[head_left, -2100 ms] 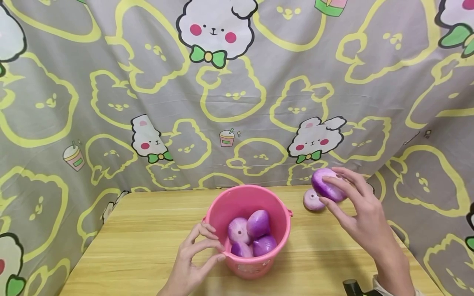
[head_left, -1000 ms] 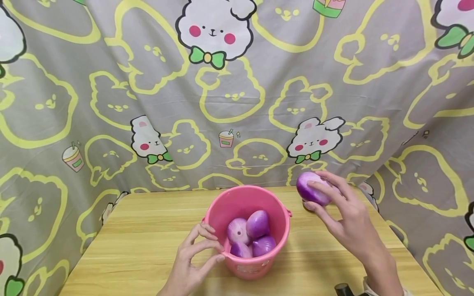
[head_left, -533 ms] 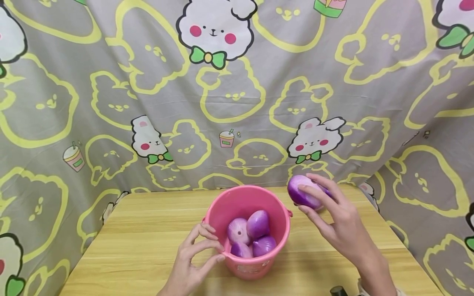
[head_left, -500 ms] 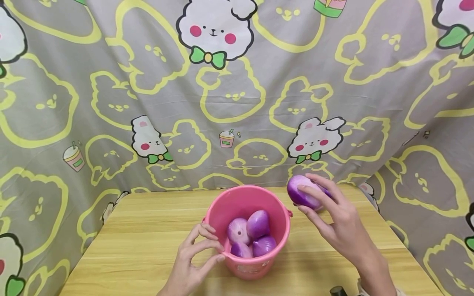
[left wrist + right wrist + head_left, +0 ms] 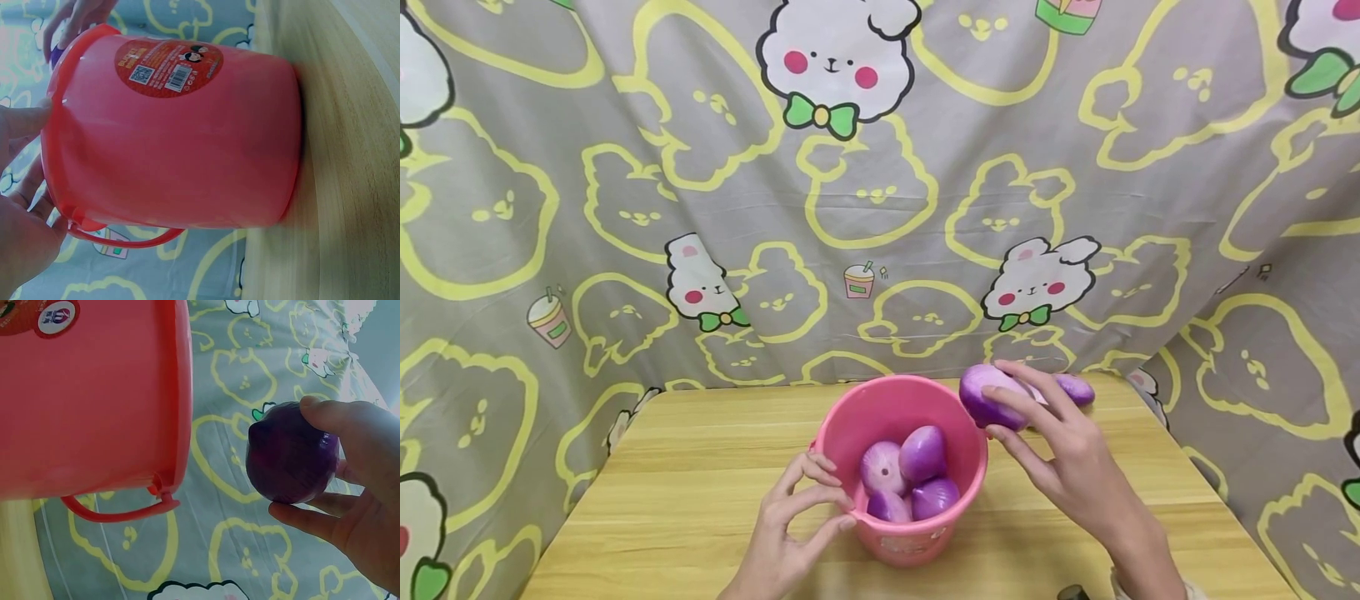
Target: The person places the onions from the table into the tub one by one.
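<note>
A pink bucket (image 5: 910, 546) stands on the table with several purple onions (image 5: 922, 452) inside. My left hand (image 5: 797, 521) holds its rim at the near left, thumb on the outer side in the left wrist view. At the far right of the rim, my right hand (image 5: 1060, 450) grips another purple onion (image 5: 988, 396) between thumb and fingers. In the right wrist view this held onion (image 5: 290, 453) is raised beside the bucket's rim, apart from it. Part of the onion is covered by the fingers.
Behind the right hand, a further purple onion (image 5: 1075, 389) lies on the wooden table (image 5: 700, 467), partly hidden. The bucket's handle (image 5: 119, 515) hangs down at its far side. A patterned cloth (image 5: 880, 333) encloses the table. A dark cylindrical end (image 5: 1072, 592) shows at the bottom edge.
My right hand has moved left with the onion, from the table's right side to the bucket's rim. An onion behind it has come into view. My left hand has stayed in place.
</note>
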Available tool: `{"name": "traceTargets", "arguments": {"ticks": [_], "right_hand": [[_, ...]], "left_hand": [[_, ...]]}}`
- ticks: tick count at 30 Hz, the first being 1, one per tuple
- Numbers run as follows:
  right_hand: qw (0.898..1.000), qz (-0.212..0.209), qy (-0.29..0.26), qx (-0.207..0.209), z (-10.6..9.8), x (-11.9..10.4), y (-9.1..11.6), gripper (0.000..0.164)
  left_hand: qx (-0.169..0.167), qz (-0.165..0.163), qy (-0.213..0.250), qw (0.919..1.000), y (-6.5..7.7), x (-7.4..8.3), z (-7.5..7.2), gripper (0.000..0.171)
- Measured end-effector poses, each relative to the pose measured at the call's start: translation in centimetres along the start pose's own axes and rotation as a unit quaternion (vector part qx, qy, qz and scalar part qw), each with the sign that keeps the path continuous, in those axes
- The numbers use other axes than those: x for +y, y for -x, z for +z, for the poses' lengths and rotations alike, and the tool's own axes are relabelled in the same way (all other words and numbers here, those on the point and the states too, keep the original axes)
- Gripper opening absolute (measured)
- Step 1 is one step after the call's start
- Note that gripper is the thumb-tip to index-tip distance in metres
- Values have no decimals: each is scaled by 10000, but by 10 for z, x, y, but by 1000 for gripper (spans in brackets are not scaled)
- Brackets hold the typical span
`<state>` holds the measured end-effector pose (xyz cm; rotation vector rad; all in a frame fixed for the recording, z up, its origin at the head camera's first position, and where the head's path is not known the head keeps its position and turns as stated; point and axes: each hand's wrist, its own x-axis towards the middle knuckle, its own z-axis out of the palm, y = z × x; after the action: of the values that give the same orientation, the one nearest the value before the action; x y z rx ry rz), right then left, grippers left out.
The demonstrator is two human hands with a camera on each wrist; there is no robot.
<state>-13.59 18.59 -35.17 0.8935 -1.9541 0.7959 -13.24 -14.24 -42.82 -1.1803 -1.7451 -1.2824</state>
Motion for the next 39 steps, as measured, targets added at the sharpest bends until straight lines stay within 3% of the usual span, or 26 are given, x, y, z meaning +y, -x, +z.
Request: {"name": "traceTargets", "arguments": {"ticks": [15,39], "right_hand": [[9988,-367,-246,215,10,-9,-5,36],[9944,-703,-792,70,28,-13,-5,32]], "left_hand": [[31,40,19,10000,-2,1,1,17],[11,13,-17,10000,1,-1,1,17]]}}
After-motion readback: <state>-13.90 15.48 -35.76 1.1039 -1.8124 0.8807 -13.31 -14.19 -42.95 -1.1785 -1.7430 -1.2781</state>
